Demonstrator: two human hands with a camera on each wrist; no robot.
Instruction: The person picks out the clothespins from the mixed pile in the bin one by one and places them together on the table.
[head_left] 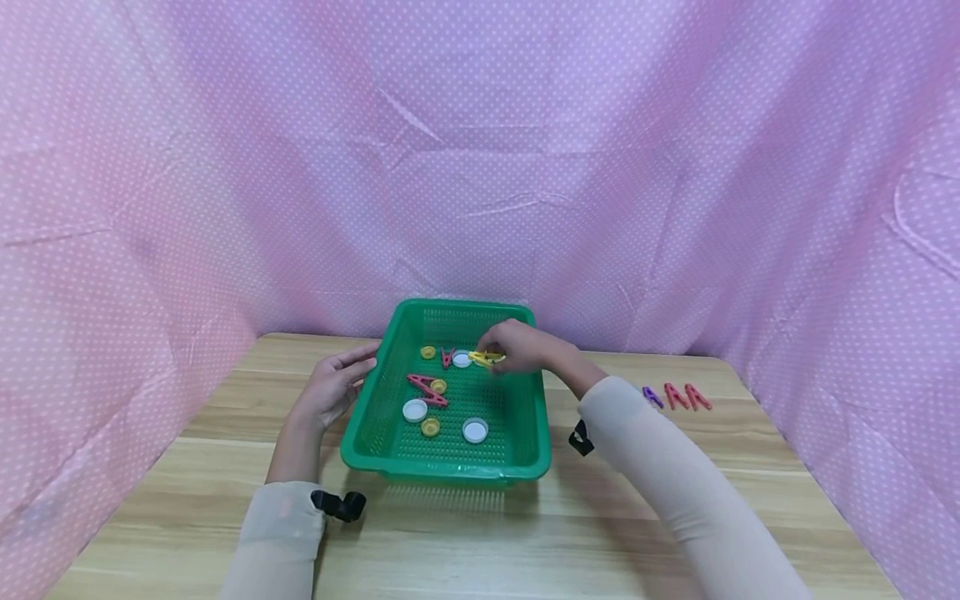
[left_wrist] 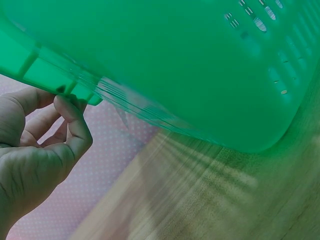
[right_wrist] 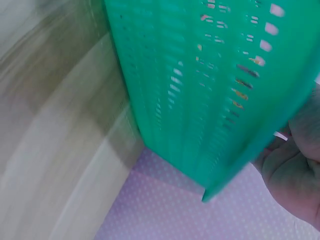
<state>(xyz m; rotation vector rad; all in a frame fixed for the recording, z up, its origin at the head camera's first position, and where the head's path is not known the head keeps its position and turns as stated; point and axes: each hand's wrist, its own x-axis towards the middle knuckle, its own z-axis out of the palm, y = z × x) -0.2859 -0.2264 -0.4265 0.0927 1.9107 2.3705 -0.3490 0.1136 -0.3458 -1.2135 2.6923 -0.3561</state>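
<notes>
The right hand (head_left: 517,346) was inside the green basket (head_left: 375,408), over its far right part; its fingers were curled round a yellow clip (head_left: 486,358), pinching it just above the basket floor; in the right wrist view only the palm edge (right_wrist: 295,175) showed past the basket wall (right_wrist: 200,100), so the grip itself could not be told from there.

The left hand (head_left: 333,387) lay against the basket's left outer wall; fingers fairly straight in the head view, tips at the rim; in the left wrist view the fingertips (left_wrist: 67,107) touched the underside of the rim (left_wrist: 45,70), loosely bent, holding nothing.

The basket sat on the wooden table (head_left: 675,517), near its middle.

Inside the basket: 1 small red clip (head_left: 447,357) beside a white cap (head_left: 462,359) at the far side; 1 yellow cap (head_left: 427,352) left of those; a larger red clip (head_left: 427,388) mid-left with a yellow cap (head_left: 438,386) touching it; 1 white cap (head_left: 415,409), 1 yellow cap (head_left: 431,427) and 1 white cap (head_left: 475,430) toward the near side.

On the table right of the basket, well apart: 1 purple clip (head_left: 652,397) and 2 red clips (head_left: 686,397) in a row.

Pink dotted cloth (head_left: 480,167) hung round the table on 3 sides.
</notes>
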